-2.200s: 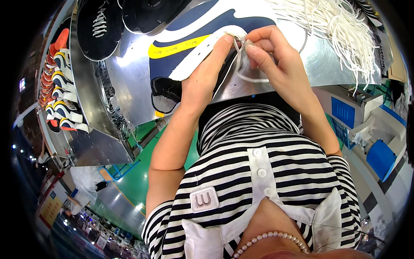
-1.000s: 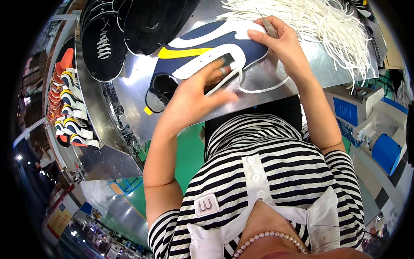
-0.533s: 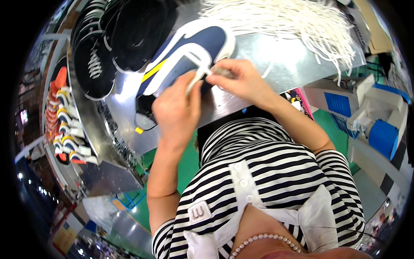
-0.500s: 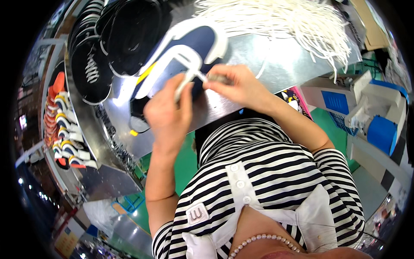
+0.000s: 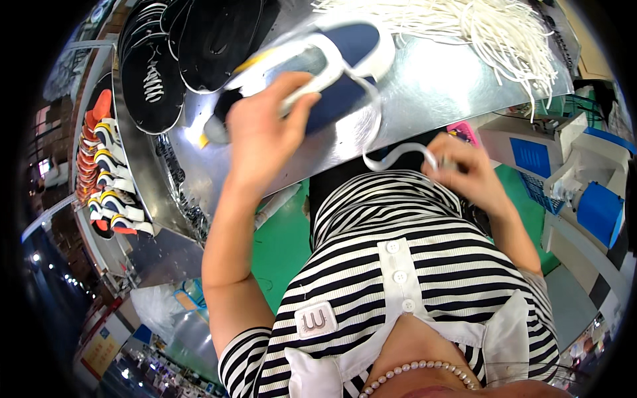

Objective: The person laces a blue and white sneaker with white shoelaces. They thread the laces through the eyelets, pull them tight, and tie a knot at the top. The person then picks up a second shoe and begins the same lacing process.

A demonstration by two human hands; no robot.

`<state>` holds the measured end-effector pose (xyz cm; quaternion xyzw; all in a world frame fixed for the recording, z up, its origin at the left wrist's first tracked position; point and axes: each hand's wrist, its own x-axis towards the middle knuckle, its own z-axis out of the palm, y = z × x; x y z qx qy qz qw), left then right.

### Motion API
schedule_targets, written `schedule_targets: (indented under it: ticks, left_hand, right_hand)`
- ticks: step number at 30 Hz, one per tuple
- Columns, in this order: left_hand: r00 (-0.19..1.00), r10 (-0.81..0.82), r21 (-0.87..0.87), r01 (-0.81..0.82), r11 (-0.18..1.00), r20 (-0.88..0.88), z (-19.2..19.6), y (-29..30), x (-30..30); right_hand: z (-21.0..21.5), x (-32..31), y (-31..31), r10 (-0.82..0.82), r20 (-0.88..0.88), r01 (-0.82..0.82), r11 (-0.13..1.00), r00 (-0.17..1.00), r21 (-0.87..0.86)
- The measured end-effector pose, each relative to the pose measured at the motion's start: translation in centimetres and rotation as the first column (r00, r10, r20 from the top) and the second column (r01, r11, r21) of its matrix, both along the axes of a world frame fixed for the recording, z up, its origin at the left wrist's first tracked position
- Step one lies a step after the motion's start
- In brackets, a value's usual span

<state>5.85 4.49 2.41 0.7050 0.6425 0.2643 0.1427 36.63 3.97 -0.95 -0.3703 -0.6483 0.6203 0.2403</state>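
A navy, white and yellow shoe upper (image 5: 353, 41), partly smeared by motion, is held over the metal table. My left hand (image 5: 269, 126) is closed around its white edge, and the fingers hide part of it. From the upper a flat white shoelace (image 5: 376, 123) runs down past the table's front edge and curves across to my right hand (image 5: 464, 169). That hand is pinched on the lace in front of my striped shirt. Something small and greyish also shows at its fingers, too blurred to name.
White laces (image 5: 458, 26) lie heaped at the table's back right. Black shoe parts (image 5: 215, 46) are stacked at the back left. Beyond the left edge stands a row of shoes (image 5: 113, 176) with orange linings. A grey and blue machine (image 5: 531, 149) is at the right.
My right hand has moved away from the upper, right and toward my body, drawing out a length of lace. My left hand and the upper have shifted slightly up and right.
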Motion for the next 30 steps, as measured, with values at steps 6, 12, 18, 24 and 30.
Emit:
schedule_targets:
  ticks: [6, 12, 18, 24, 30]
  left_hand:
    - [0.991, -0.097, -0.28, 0.068, 0.958, -0.092, -1.5, 0.4, 0.8]
    - [0.988, -0.128, -0.184, 0.109, 0.977, -0.092, 0.1, 1.0, 1.9]
    - [0.994, -0.031, -0.382, -0.012, 0.924, -0.106, -2.0, 3.1, 2.5]
    - [0.992, 0.091, -0.319, -0.059, 0.946, 0.085, -3.6, 3.1, 2.2]
    - [0.992, 0.103, -0.275, -0.08, 0.958, 0.07, -3.8, 3.1, 2.3]
  right_hand:
    - [0.0, -8.8, 7.5, -0.193, -0.183, 0.159, 0.97, 0.964, -0.185]
    - [-3.1, -12.5, 11.0, -0.185, -0.287, 0.211, 0.976, 0.94, 0.06]
    - [-3.5, -13.7, 11.8, -0.246, -0.264, 0.221, 0.968, 0.932, -0.121]
    - [-2.7, -12.8, 11.7, -0.278, -0.247, 0.272, 0.961, 0.928, -0.057]
    - [-2.1, -8.4, 7.4, -0.147, 0.04, 0.139, 0.976, 0.988, 0.169]
